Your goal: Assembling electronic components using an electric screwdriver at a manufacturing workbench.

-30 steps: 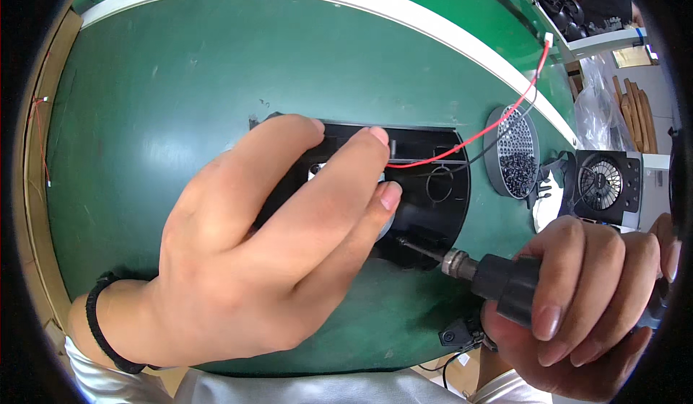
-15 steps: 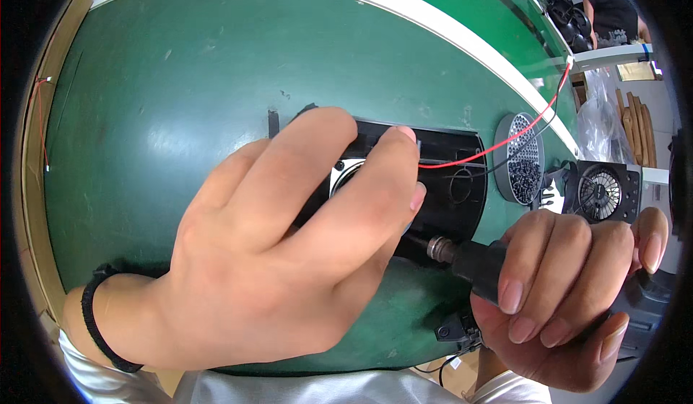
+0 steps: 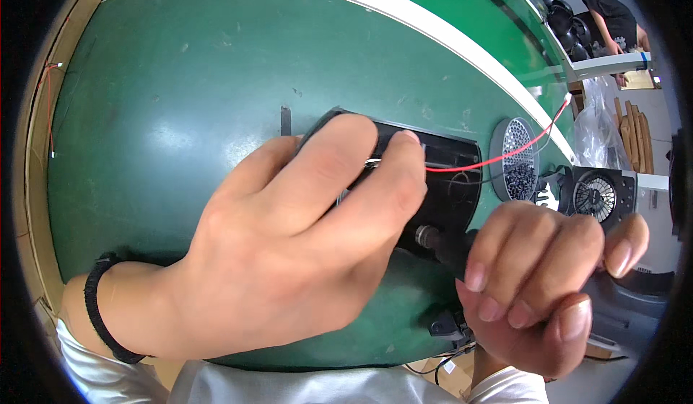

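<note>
Beneath the left hand [image 3: 289, 252], a black housing [image 3: 449, 208]

Fingers [image 3: 401, 177], slightly parted, lie across the housing, grip hidden from me. Just beside the housing, the right hand [image 3: 534, 281] curls around a screwdriver [image 3: 453, 251]; its bit, visible a second ago, no longer shows.

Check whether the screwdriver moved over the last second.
Yes. Judged against the grey dish, the screwdriver in the right hand has moved leftward and up the picture, its collar now closer to the left hand.
</note>
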Available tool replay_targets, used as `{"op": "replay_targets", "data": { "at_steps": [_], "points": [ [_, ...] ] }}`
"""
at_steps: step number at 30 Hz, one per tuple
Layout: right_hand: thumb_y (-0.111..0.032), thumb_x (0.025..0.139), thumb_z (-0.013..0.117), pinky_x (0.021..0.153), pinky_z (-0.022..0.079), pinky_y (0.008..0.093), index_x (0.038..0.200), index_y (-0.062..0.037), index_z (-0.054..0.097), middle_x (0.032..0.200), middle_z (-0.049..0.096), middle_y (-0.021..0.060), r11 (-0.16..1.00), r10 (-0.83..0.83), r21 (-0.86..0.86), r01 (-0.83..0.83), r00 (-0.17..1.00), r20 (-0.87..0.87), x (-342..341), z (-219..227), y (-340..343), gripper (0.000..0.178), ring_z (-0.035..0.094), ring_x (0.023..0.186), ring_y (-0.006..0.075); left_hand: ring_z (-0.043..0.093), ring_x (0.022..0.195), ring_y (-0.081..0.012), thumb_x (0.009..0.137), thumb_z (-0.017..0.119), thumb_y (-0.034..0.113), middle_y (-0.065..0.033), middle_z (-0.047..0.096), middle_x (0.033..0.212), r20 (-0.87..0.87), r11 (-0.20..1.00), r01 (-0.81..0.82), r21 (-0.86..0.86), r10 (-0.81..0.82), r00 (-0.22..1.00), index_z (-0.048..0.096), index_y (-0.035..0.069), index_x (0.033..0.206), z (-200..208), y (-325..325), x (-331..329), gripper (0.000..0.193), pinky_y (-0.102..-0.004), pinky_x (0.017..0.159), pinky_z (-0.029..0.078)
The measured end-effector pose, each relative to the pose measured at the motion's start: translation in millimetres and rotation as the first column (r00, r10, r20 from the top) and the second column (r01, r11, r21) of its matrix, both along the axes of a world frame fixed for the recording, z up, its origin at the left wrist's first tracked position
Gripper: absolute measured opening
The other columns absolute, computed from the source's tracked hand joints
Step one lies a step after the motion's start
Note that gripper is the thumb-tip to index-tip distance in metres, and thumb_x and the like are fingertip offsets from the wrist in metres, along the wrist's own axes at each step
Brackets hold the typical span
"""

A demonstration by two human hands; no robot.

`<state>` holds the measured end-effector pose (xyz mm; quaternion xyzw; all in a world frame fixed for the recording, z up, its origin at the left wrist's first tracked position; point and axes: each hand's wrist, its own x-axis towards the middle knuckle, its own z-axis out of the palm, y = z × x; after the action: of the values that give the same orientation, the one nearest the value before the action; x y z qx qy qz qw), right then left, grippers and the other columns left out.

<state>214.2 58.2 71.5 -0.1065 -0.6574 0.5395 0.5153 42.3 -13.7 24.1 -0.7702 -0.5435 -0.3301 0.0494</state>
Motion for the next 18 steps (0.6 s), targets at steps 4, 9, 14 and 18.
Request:
{"op": "replay_targets", "data": {
  "at_steps": [4,9,14,18],
  "points": [
    [-0.013,0.094,0.06,0.055,0.049,0.0307,0.118,-0.012,0.034,0.069,0.054,0.0015,0.997,0.071,-0.005,-0.071,0.997,-0.015,-0.6,1.3,1.5,0.036,0.051,0.051,0.015,0.058,0.104,-0.0325,0.056,0.078,0.018,-0.0158,0.061,0.126,-0.021,0.999,0.019,-0.039,-0.02,1.0,0.073,0.006,0.112,12.6,-0.7,-4.6,0.058,-0.0382,0.08,0.056],
    [-0.02,0.093,0.072,0.057,0.049,0.0387,0.113,-0.0175,0.031,0.062,0.049,0.0011,0.992,0.015,-0.123,-0.019,0.999,-0.036,5.4,20.6,-2.8,0.046,0.051,0.051,0.0187,0.056,0.113,-0.0321,0.06,0.083,0.027,-0.014,0.057,0.133,-0.127,0.999,0.005,-0.032,-0.009,0.992,0.072,0.011,0.115,15.6,-3.9,-0.7,0.059,-0.0364,0.081,0.057],
    [-0.03,0.096,0.066,0.063,0.051,0.0345,0.125,-0.0102,0.033,0.079,0.058,0.0059,0.959,-0.283,-0.022,0.283,0.947,-0.154,31.0,53.1,9.0,0.048,0.058,0.061,0.0185,0.054,0.118,-0.0329,0.064,0.087,0.027,-0.0127,0.056,0.135,-0.034,0.994,0.044,-0.1,-0.048,0.998,0.072,0.013,0.113,16.9,-7.2,-11.0,0.053,-0.0385,0.082,0.057],
    [-0.025,0.089,0.064,0.112,0.035,0.042,0.15,0.0034,0.027,0.143,0.045,0.0225,0.57,-0.786,0.186,0.8,0.597,-0.161,47.6,60.3,26.3,0.076,0.057,0.116,0.0292,0.053,0.12,-0.0351,0.073,0.085,0.027,-0.0177,0.053,0.132,0.053,0.99,0.121,-0.079,-0.117,0.992,0.065,0.009,0.123,23.2,-1.7,-15.6,0.057,-0.0373,0.076,0.059]
  ]
}}
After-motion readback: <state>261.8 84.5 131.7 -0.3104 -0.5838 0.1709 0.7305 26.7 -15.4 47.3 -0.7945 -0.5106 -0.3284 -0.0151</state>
